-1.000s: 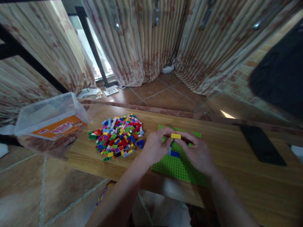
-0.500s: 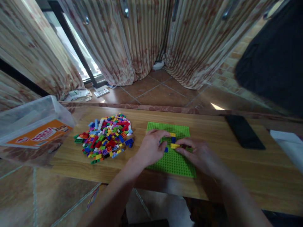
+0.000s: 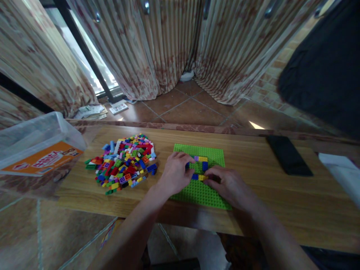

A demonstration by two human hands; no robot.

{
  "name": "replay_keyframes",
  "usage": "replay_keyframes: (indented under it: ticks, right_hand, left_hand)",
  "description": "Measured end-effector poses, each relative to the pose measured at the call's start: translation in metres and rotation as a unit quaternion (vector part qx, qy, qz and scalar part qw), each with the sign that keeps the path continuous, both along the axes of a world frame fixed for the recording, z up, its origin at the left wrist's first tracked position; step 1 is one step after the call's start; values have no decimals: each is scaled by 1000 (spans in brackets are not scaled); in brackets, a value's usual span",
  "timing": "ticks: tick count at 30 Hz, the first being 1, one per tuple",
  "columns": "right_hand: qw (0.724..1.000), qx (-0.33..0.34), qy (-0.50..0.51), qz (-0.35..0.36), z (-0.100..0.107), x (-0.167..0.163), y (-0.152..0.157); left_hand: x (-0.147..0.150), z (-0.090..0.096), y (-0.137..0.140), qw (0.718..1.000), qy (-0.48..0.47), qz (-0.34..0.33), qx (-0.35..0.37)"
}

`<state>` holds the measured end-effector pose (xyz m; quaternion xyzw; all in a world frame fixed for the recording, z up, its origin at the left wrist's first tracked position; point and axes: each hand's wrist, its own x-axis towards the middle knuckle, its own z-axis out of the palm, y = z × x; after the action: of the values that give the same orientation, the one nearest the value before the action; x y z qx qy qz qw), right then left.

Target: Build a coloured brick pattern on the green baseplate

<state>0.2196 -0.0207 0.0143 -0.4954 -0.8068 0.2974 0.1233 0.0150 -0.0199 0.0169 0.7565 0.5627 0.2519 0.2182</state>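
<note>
On the green baseplate point(image 3: 202, 197) stands a small outline of bricks. Its far side shows a purple brick point(image 3: 196, 158) and a yellow brick point(image 3: 203, 159); a blue brick point(image 3: 205, 165) runs down the right. Along the near side, another blue brick point(image 3: 195, 176) meets a second yellow brick point(image 3: 201, 177). My right hand point(image 3: 229, 183) is closed, pinching this near yellow brick at its right end. My left hand point(image 3: 176, 170) curves around the outline's left side, thumb and fingers apart, with a bit of blue visible between them. Its fingertips partly hide the bricks there.
A heap of mixed loose bricks point(image 3: 123, 165) lies left of the baseplate on the wooden table point(image 3: 253, 157). Farther left is a clear plastic box point(image 3: 42, 150) with an orange label. A black phone-like slab point(image 3: 289, 155) and a white sheet point(image 3: 337, 174) lie at right.
My right hand has brought the yellow brick left and slightly nearer, up against the near blue brick. My left hand has shifted slightly left, uncovering the purple brick.
</note>
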Motion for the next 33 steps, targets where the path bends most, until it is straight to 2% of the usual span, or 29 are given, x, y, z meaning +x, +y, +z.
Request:
replay_keyframes:
  ticks: [11,22,33]
  right_hand:
    - [1000,-8,20,-12,0,-4,0]
    - [999,-16,-4,-47,-2,-10,0]
    - [998,-15,-8,-56,-11,-11,1]
  left_hand:
    - [8,-7,-6,1000,26,14,8]
    - [14,4,-9,995,84,36,-33]
    - [19,10,-7,993,82,45,-73]
